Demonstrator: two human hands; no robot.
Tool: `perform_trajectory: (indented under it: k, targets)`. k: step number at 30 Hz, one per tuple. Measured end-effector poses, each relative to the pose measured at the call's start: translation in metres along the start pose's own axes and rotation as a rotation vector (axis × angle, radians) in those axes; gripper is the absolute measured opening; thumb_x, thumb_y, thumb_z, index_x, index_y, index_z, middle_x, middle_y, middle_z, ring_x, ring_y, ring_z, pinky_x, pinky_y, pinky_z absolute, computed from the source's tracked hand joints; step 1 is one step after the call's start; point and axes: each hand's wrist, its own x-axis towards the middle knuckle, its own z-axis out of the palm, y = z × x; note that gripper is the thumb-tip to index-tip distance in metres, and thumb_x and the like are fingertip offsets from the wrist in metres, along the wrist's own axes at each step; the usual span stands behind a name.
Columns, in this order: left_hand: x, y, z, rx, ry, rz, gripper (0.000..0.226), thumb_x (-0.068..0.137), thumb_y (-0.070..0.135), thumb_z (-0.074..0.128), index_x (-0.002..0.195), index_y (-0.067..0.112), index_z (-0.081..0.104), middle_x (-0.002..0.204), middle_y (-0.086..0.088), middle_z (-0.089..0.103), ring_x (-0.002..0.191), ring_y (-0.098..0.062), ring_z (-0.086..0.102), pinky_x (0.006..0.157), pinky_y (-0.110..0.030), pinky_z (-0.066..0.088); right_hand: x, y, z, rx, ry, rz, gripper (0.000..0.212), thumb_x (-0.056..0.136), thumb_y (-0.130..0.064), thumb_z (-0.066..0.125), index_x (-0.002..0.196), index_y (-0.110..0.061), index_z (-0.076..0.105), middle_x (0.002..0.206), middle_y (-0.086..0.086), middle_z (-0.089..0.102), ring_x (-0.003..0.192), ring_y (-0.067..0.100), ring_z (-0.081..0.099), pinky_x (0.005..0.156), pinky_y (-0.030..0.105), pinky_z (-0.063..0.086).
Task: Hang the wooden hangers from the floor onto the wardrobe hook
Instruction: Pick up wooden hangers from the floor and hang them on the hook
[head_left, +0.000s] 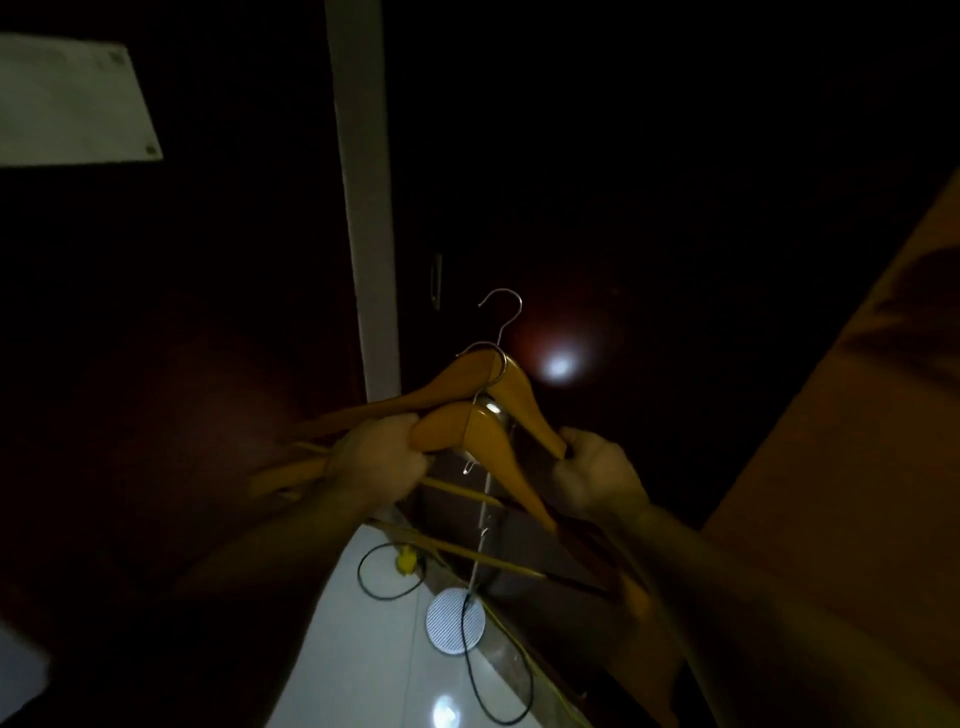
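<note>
I am holding the bundle of wooden hangers (457, 376) in both hands, above the floor (358, 654) and in front of the dark wardrobe door (649, 208). My left hand (374, 460), at 9 o'clock of the bundle, is curling its fingers round the left arms. My right hand (597, 475), at 3 o'clock, is gripping the right arm tips. One wire hook (501, 312) is pointing to 12 o'clock, clear of the rest. The door handle (436, 280) is showing at 11 o'clock. I cannot make out the wardrobe hook in this darkness. In my judgement, I should be locating that hook first, then keeping the wire hooks aligned and upright. The loosely stacked arms are at risk of tangling or slipping.
</note>
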Motion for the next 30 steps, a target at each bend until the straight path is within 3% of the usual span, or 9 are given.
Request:
perform_trajectory:
  k: [2,5,8,10,14,18,20,27,30]
  targets:
    - [-0.007,0.026,-0.015,-0.061,0.003,0.078,0.001,0.079,0.027,0.061,0.080,0.026,0.059,0.076,0.005,0.064,0.074,-0.020,0.064,0.073,-0.036,0.054,-0.012,-0.001,-0.026,0.016,0.045,0.015,0.029,0.080,-0.046,0.052,0.089,-0.023,0.067,0.087,0.002,0.071,0.086,0.030,0.069,0.085,0.043,0.057]
    - [-0.012,0.066,-0.029,-0.085,0.025,0.171,0.008,0.078,0.027,0.065,0.083,0.026,0.060,0.078,0.003,0.066,0.073,-0.020,0.064,0.073,-0.037,0.056,-0.028,0.008,-0.066,0.017,0.109,0.044,0.018,0.078,-0.027,0.050,0.088,-0.026,0.064,0.080,0.005,0.070,0.075,0.029,0.069,0.076,0.048,0.060]
    - [-0.016,0.111,-0.031,-0.072,0.015,0.245,0.014,0.075,0.029,0.068,0.083,0.029,0.057,0.078,0.003,0.065,0.074,-0.021,0.064,0.076,-0.040,0.057,-0.047,0.025,-0.108,0.009,0.167,0.080,0.024,0.085,-0.014,0.049,0.099,-0.027,0.063,0.079,0.007,0.069,0.064,0.024,0.065,0.059,0.038,0.057]
    - [-0.023,0.145,-0.033,-0.060,0.018,0.333,0.019,0.074,0.032,0.068,0.083,0.033,0.052,0.078,0.004,0.064,0.075,-0.023,0.064,0.076,-0.040,0.056,-0.064,0.039,-0.138,0.012,0.212,0.101,0.025,0.089,-0.012,0.049,0.105,-0.028,0.059,0.081,0.008,0.069,0.064,0.022,0.064,0.056,0.034,0.053]
    - [-0.045,0.212,-0.029,-0.048,0.018,0.494,0.021,0.077,0.037,0.068,0.095,0.033,0.059,0.082,0.005,0.064,0.078,-0.021,0.064,0.073,-0.034,0.052,-0.102,0.072,-0.197,-0.024,0.299,0.146,0.013,0.091,-0.010,0.051,0.093,-0.018,0.061,0.079,0.006,0.066,0.067,0.023,0.064,0.055,0.031,0.048]
    - [-0.072,0.279,-0.019,-0.037,0.011,0.611,0.015,0.080,0.038,0.069,0.091,0.032,0.060,0.077,0.007,0.063,0.069,-0.011,0.060,0.064,-0.030,0.047,-0.140,0.110,-0.251,-0.023,0.372,0.191,0.014,0.088,-0.015,0.052,0.093,-0.019,0.065,0.087,0.008,0.069,0.080,0.029,0.067,0.073,0.043,0.056]
    - [-0.088,0.313,-0.014,-0.041,0.009,0.651,0.014,0.080,0.039,0.069,0.088,0.033,0.060,0.077,0.008,0.064,0.070,-0.012,0.061,0.068,-0.032,0.051,-0.159,0.130,-0.276,-0.026,0.400,0.213,0.012,0.088,-0.017,0.053,0.089,-0.021,0.064,0.086,0.007,0.068,0.079,0.030,0.067,0.074,0.047,0.058]
    - [-0.144,0.433,0.008,-0.063,-0.055,0.779,0.008,0.086,0.037,0.066,0.086,0.033,0.058,0.082,0.007,0.064,0.074,-0.013,0.061,0.069,-0.033,0.048,-0.230,0.195,-0.366,-0.005,0.496,0.253,0.012,0.096,-0.021,0.054,0.090,-0.027,0.063,0.083,0.001,0.065,0.073,0.019,0.063,0.062,0.029,0.050]
    - [-0.164,0.480,0.020,-0.097,-0.088,0.818,0.008,0.088,0.036,0.065,0.088,0.034,0.058,0.084,0.007,0.065,0.078,-0.014,0.062,0.079,-0.039,0.052,-0.254,0.221,-0.404,-0.015,0.540,0.270,0.012,0.096,-0.022,0.054,0.087,-0.027,0.060,0.080,0.000,0.062,0.070,0.017,0.061,0.062,0.029,0.048]
